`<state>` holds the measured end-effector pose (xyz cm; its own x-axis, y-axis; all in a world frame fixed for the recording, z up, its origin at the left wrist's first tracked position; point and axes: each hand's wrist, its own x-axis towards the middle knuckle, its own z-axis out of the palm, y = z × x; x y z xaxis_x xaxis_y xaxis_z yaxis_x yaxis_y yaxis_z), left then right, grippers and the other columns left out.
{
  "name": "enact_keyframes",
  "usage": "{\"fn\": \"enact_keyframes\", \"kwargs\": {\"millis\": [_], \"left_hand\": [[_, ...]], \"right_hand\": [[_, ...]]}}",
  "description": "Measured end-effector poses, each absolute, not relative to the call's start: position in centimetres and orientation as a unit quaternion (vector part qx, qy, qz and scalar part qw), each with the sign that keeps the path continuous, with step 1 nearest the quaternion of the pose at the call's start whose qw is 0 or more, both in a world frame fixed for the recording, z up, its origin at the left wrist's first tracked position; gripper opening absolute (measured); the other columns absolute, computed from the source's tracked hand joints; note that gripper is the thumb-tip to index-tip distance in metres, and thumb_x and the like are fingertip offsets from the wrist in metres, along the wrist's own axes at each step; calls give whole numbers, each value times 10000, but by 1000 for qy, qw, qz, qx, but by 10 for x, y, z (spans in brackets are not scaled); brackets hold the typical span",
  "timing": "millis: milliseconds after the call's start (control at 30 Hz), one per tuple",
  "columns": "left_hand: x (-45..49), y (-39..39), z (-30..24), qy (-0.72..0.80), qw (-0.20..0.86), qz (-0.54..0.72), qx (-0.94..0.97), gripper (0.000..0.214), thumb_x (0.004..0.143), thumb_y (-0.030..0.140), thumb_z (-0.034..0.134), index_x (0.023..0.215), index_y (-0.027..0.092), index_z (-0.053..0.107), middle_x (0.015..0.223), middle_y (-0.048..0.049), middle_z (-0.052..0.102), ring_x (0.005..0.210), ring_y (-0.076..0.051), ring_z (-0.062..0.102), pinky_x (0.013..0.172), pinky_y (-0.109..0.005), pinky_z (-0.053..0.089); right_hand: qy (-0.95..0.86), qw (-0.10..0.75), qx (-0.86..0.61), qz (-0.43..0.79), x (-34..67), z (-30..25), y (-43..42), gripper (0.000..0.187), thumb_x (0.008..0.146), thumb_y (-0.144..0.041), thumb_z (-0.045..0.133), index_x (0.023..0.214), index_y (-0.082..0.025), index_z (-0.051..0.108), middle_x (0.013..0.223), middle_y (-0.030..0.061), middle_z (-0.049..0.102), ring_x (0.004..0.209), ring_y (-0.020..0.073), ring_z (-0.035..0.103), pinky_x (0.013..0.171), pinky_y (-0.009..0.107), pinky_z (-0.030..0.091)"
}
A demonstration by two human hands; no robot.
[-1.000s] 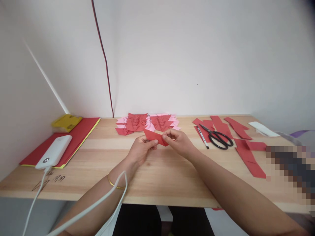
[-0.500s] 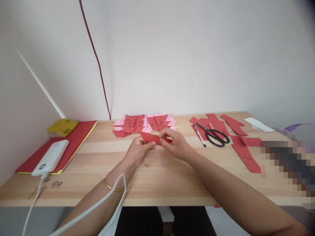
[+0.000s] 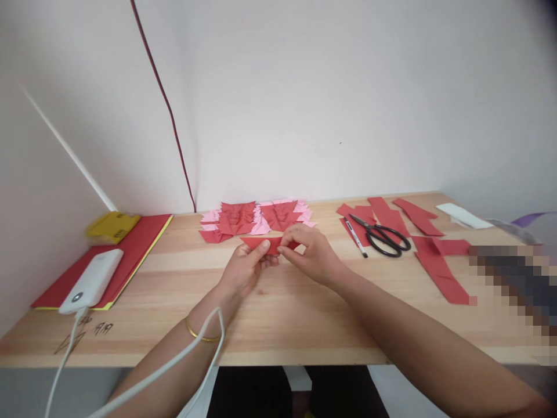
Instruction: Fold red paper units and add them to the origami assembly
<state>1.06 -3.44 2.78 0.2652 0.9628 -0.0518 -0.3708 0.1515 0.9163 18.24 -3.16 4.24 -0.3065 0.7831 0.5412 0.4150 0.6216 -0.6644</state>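
Observation:
Both hands grip one small folded piece of red paper (image 3: 273,246) above the middle of the wooden table. My left hand (image 3: 249,266) pinches its left part, thumb on the near face and fingers behind. With thumb and forefinger, my right hand (image 3: 310,254) closes on the right part, and some of the paper is hidden behind those fingers. Just beyond the hands lie rows of folded red paper pieces (image 3: 237,217) and folded pink paper pieces (image 3: 261,223), packed close together near the wall.
Black-handled scissors (image 3: 383,239) and a white pen (image 3: 355,237) lie right of my hands among red paper strips (image 3: 389,216). A white strip (image 3: 463,215) is farther right. On the left, a white power bank (image 3: 93,278) and yellow packet (image 3: 114,227) rest on red sheets (image 3: 145,238); a white cable (image 3: 65,363) crosses my left forearm.
The red paper has turned from a slant to nearly level in my hands. My left thumb has moved up along it, and the left fingers now curl beneath. The view has shifted slightly.

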Motion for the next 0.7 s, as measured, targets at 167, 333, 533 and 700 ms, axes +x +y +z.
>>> {"fn": "enact_keyframes", "kwargs": {"millis": [167, 333, 533, 700], "left_hand": [[11, -34, 28, 340, 685, 496, 411, 225, 735, 340, 689, 800, 125, 695, 759, -72, 697, 614, -132, 596, 670, -308, 484], [13, -35, 27, 353, 684, 488, 411, 252, 714, 359, 706, 830, 135, 704, 790, -78, 707, 620, -135, 604, 682, -316, 487], [14, -36, 27, 354, 679, 486, 421, 246, 716, 360, 704, 778, 121, 709, 765, -86, 704, 612, -135, 603, 684, -316, 488], [17, -37, 27, 358, 667, 492, 429, 237, 702, 344, 716, 771, 117, 712, 775, -90, 703, 639, -143, 605, 682, -313, 491]], "right_hand": [[-782, 449, -392, 184, 183, 43, -31, 104, 780, -201, 568, 680, -195, 594, 780, 39, 622, 734, 157, 545, 717, 312, 410], [-773, 450, -412, 173, 182, 41, -31, 107, 758, -197, 570, 651, -194, 571, 825, 45, 618, 801, 174, 542, 770, 335, 389], [-767, 436, -431, 189, 182, 40, -31, 123, 742, -183, 576, 622, -191, 548, 771, 32, 606, 781, 171, 525, 747, 327, 382], [-766, 431, -436, 194, 183, 41, -31, 123, 729, -172, 587, 615, -192, 544, 799, 38, 609, 815, 183, 526, 759, 337, 382]]}}
